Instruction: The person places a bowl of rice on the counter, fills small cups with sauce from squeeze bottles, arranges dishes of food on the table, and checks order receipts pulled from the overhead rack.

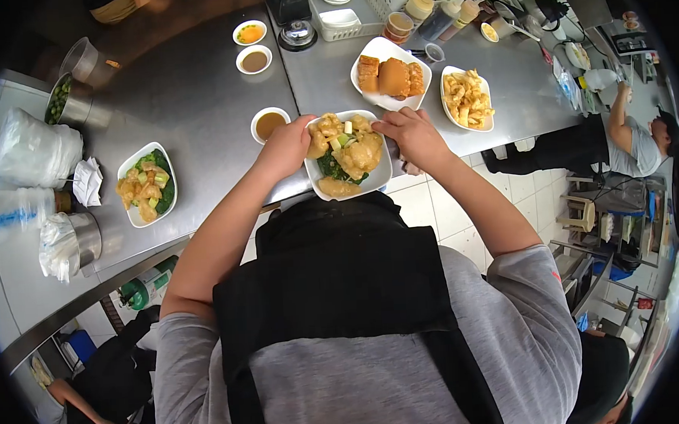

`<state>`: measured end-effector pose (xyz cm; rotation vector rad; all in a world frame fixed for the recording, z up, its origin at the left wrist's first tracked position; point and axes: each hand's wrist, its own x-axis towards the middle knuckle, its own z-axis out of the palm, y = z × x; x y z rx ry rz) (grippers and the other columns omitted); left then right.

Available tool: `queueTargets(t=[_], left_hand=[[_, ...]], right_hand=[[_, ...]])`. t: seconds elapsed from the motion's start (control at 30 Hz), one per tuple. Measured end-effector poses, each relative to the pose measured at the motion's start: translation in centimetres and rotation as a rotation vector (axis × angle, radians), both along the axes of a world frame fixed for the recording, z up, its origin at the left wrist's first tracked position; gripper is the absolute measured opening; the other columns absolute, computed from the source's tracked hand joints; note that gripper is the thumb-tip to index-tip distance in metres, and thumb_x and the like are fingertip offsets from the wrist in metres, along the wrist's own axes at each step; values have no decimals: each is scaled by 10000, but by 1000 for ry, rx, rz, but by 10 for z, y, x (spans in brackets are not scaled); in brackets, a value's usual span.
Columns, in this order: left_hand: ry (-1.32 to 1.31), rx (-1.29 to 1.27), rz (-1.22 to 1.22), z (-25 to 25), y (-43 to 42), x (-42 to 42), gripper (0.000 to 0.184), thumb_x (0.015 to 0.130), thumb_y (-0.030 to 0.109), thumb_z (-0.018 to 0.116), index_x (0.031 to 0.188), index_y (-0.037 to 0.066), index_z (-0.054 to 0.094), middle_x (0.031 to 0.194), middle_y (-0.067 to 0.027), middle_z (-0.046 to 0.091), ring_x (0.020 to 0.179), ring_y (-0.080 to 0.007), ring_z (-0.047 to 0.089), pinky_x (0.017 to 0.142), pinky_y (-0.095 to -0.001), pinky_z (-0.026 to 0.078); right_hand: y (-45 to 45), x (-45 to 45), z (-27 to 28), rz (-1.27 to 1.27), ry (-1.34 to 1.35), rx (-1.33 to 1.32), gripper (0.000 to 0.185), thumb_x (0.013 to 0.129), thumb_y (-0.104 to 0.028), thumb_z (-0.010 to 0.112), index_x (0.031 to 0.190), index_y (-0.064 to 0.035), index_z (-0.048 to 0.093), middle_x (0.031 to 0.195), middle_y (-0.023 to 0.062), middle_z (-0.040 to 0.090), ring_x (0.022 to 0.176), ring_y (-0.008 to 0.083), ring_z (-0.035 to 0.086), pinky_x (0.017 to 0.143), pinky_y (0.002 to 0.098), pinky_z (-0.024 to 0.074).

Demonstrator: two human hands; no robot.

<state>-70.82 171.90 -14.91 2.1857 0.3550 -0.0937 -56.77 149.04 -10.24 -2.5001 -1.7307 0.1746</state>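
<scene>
A white squarish bowl (pixel 386 170) is at the counter's front edge, filled with golden battered pieces (pixel 362 153) over dark green vegetables (pixel 329 165) with pale green chunks. My left hand (pixel 286 147) grips its left rim, fingers closed at the upper corner. On the other side, my right hand (pixel 412 135) is closed on the upper right rim; its fingertips are partly hidden. Just beyond the right hand stands a white dish (pixel 386 100) of browned, crisp slabs (pixel 394 78). Near my left hand is a small cup of brown sauce (pixel 271 124).
A similar bowl (pixel 172 205) stands to the left, near plastic-wrapped stacks (pixel 37 147). Fried strips (pixel 465 98) fill a bowl at right. Two sauce cups (pixel 253 60), a call bell (pixel 297 34) and squeeze bottles (pixel 438 21) are farther back. Other people (pixel 612 144) work nearby.
</scene>
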Motion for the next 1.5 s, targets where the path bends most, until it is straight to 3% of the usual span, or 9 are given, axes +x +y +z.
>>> queueTargets(t=[0.33, 0.4, 0.5, 0.67, 0.83, 1.07, 1.13, 1.3, 1.5], left_hand=[[-43, -28, 56, -5, -5, -5, 342, 889, 83, 392, 1200, 29, 523, 848, -198, 638, 773, -300, 635, 722, -395, 480], [-72, -22, 45, -8, -4, -6, 341, 895, 78, 387, 1206, 32, 519, 798, -184, 635, 710, -276, 633, 688, -380, 483], [2, -30, 19, -3, -2, -5, 336, 908, 80, 386, 1216, 35, 511, 869, -194, 641, 786, -289, 637, 733, -386, 483], [-31, -13, -50, -4, 3, 2, 320, 929, 95, 387, 1220, 35, 508, 1008, -199, 628, 934, -309, 615, 826, -387, 468], [-18, -30, -105, -2, 6, 5, 316, 939, 106, 383, 1220, 30, 506, 1050, -194, 621, 977, -320, 602, 853, -387, 460], [-56, -16, -69, -5, 6, 3, 317, 920, 112, 390, 1195, 24, 522, 1006, -209, 629, 938, -328, 612, 814, -412, 473], [-32, -12, -68, -5, 6, 1, 327, 929, 118, 377, 1212, 23, 509, 1008, -199, 628, 930, -293, 621, 804, -383, 478], [157, -221, -26, -2, 6, -7, 366, 929, 143, 348, 1251, 29, 479, 994, -143, 617, 799, -187, 647, 664, -314, 546], [368, -593, -77, 7, 10, -7, 421, 934, 147, 319, 1342, 57, 376, 1072, -126, 592, 818, -182, 650, 688, -282, 564]], right_hand=[[5, -14, 1, -161, 46, -252, 273, 864, -80, 493, 1089, -151, 631, 912, 28, 626, 878, 162, 574, 760, 343, 395], [7, 6, 1, -577, 855, -241, 273, 882, -64, 436, 1074, -123, 621, 844, 54, 629, 777, 133, 581, 719, 313, 435], [5, 21, 16, -688, 1214, 142, 218, 902, -60, 421, 999, -1, 607, 875, 70, 627, 826, 64, 562, 677, 201, 436], [39, 43, -4, -241, 739, 275, 238, 838, 1, 439, 904, -75, 655, 819, 46, 617, 772, 166, 580, 718, 282, 457], [77, 20, 9, 95, 51, -191, 240, 790, -66, 538, 894, -204, 705, 942, 14, 624, 990, 204, 552, 817, 376, 390], [56, 33, 9, 12, 40, -298, 236, 819, -70, 532, 912, -196, 709, 997, 20, 619, 1010, 191, 543, 831, 363, 383], [42, 55, -2, -159, 669, 96, 249, 865, -28, 477, 952, -133, 685, 976, 35, 630, 929, 166, 579, 797, 319, 434], [-15, 47, 40, -530, 990, 434, 262, 891, 28, 380, 991, -33, 614, 894, 25, 604, 830, 127, 570, 758, 272, 471], [-84, 19, -67, -357, 455, 310, 286, 813, 79, 477, 1067, -6, 577, 1017, 157, 581, 981, 286, 570, 817, 329, 485]])
